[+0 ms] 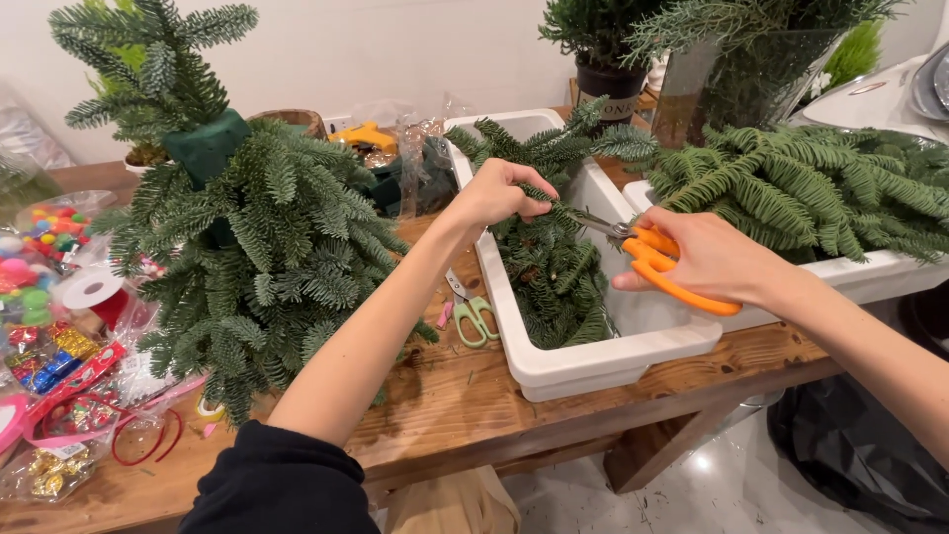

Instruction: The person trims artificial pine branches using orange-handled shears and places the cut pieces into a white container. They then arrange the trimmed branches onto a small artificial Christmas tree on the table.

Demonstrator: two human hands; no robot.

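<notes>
My left hand (499,193) grips a fir sprig (559,213) over a white rectangular tub (593,366) that holds several cut fir pieces. My right hand (707,259) holds orange-handled shears (647,252), their blades pointing left at the sprig's stem just beside my left fingers. A small tree made of fir branches stuck into green floral foam (208,146) stands to the left on the wooden table (465,405).
Green-handled scissors (474,318) lie beside the tub. A second white tub (870,272) at right is piled with drooping greenery (820,188). Bags of coloured pompoms, ribbon and ornaments (49,297) crowd the left edge. A yellow glue gun (364,135) and potted plants sit at the back.
</notes>
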